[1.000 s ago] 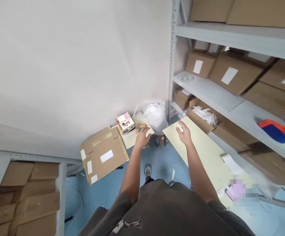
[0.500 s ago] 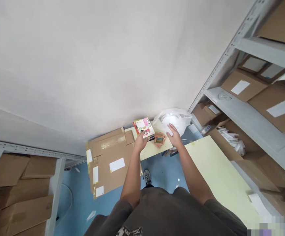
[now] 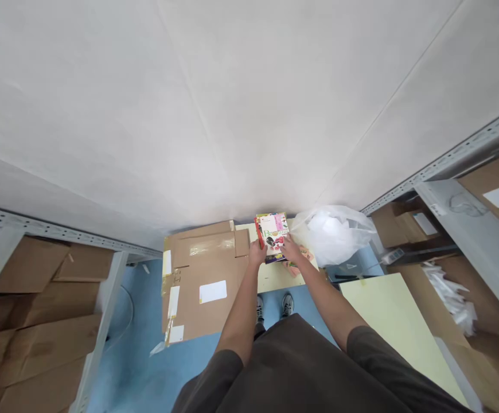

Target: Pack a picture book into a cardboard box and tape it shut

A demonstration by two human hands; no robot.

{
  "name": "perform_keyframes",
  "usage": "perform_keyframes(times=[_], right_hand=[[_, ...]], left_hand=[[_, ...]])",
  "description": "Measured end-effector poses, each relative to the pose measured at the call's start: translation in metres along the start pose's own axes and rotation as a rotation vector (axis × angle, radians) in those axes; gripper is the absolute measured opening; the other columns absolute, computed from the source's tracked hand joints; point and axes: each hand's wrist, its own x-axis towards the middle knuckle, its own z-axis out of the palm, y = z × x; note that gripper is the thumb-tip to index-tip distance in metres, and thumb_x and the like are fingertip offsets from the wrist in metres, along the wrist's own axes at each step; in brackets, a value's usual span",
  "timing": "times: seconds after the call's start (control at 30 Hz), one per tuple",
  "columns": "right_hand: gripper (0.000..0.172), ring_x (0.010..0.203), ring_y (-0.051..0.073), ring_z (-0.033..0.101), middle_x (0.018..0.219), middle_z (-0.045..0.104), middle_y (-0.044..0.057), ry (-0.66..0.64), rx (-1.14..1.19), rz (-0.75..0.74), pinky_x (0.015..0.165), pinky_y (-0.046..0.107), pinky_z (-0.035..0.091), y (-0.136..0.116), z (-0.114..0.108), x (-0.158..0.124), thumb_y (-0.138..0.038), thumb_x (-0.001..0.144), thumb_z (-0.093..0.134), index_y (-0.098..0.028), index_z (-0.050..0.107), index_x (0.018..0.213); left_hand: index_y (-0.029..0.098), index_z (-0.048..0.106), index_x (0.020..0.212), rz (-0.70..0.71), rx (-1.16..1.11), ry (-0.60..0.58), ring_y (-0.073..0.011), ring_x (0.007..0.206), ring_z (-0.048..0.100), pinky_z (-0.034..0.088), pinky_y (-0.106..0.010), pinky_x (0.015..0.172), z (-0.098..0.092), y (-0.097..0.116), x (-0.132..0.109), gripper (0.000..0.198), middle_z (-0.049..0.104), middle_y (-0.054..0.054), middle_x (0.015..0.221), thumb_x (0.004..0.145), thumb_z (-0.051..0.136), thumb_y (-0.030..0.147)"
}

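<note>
A small stack of books (image 3: 272, 229), the top one white with a pink patch and colourful pictures, sits on the pale yellow tabletop (image 3: 271, 282) against the wall. My left hand (image 3: 257, 253) is closed on the stack's near left corner, where a red cover shows. At its right side, my right hand (image 3: 291, 250) grips the edge, with fingers partly hidden. Pinkish printed cards or booklets (image 3: 293, 268) lie partly under my right wrist. Just right of the books rests a translucent plastic bag (image 3: 333, 232) with white stuff inside.
Flattened cardboard (image 3: 209, 269) with white labels lies to the left. A second pale yellow surface (image 3: 389, 321) extends at right. Metal shelves with brown boxes (image 3: 30, 264) stand left, and more boxes (image 3: 417, 223) fill the right shelving. The floor (image 3: 146, 367) is blue.
My right hand has moved left from beside the bag onto the books, and my left hand has closed on their corner. The view has turned and both shoes now show.
</note>
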Motion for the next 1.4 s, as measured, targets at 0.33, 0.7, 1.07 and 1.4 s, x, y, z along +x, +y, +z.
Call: perform_keyframes(times=[0.33, 0.7, 1.07, 1.4], right_hand=[[0.071, 0.169, 0.032, 0.019, 0.179, 0.034, 0.01, -0.18, 0.052, -0.067, 0.135, 0.054, 0.023, -0.031, 0.018, -0.005, -0.024, 0.096, 0.057, -0.021, 0.048, 0.167], [0.082, 0.134, 0.032, 0.069, 0.15, 0.069, 0.013, 0.229, 1.043, 0.215, 0.108, 0.054, 0.058, -0.038, -0.032, -0.04, -0.042, 0.082, 0.076, -0.028, 0.053, 0.16], [0.061, 0.093, 0.03, 0.079, 0.112, 0.083, 0.009, 0.616, 1.41, 0.163, 0.078, 0.042, 0.063, -0.005, -0.124, -0.193, -0.041, 0.065, 0.088, -0.024, 0.068, 0.12], [0.063, 0.099, 0.031, 0.079, 0.114, 0.084, 0.006, 1.08, 1.431, 0.287, 0.077, 0.039, 0.061, 0.092, -0.152, -0.447, -0.042, 0.066, 0.09, -0.028, 0.066, 0.122]], left_hand=[[0.015, 0.072, 0.121, -0.159, -0.135, 0.098, -0.0338, 0.113, 0.075, 0.056, -0.043, 0.099, -0.027, -0.025, -0.003, 0.037, 0.08, -0.018, 0.12, 0.087, 0.078, 0.028], [0.021, 0.067, 0.114, -0.059, -0.683, -0.208, -0.0253, 0.09, 0.079, 0.061, -0.033, 0.073, -0.071, -0.003, -0.027, 0.07, 0.081, -0.01, 0.103, 0.059, 0.098, 0.052], [0.022, 0.062, 0.14, 0.251, -0.574, -0.664, -0.0279, 0.1, 0.078, 0.064, -0.04, 0.083, 0.0, 0.124, -0.09, 0.082, 0.08, -0.011, 0.116, 0.07, 0.092, 0.052], [0.025, 0.053, 0.152, 0.401, -0.309, -1.106, -0.0244, 0.093, 0.076, 0.06, -0.034, 0.076, 0.185, 0.222, -0.237, 0.087, 0.078, -0.009, 0.117, 0.073, 0.084, 0.04]])
